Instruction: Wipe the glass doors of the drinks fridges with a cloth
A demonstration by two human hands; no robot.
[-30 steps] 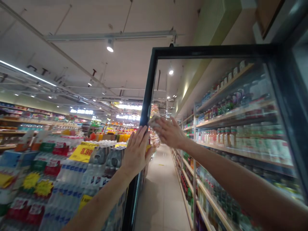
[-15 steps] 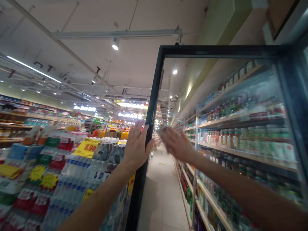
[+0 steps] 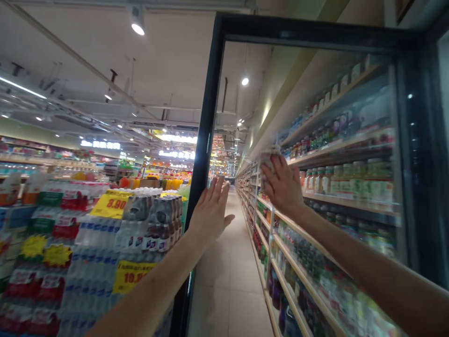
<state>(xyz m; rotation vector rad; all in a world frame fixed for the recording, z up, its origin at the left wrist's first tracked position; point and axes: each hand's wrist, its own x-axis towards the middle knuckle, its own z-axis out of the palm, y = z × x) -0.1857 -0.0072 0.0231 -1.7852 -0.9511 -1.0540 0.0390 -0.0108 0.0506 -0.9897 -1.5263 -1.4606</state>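
Observation:
An open glass cooler door with a black frame (image 3: 206, 117) stands in front of me. My left hand (image 3: 210, 213) lies flat with its fingers stretched against the door's left frame edge. My right hand (image 3: 280, 185) presses a crumpled pale cloth (image 3: 269, 157) against the glass pane, fingers over the cloth. Through the glass I see the aisle and shelves of bottles.
Long shelves of bottled drinks (image 3: 336, 187) run along the right wall. On the left stands a stack of bottled-water packs (image 3: 105, 252) with yellow price tags (image 3: 112, 203). A tiled aisle floor (image 3: 228, 281) leads away between them.
My right hand with the cloth has slid to the right and up across the glass. My left hand stays on the door's frame edge. The view has shifted closer to the door.

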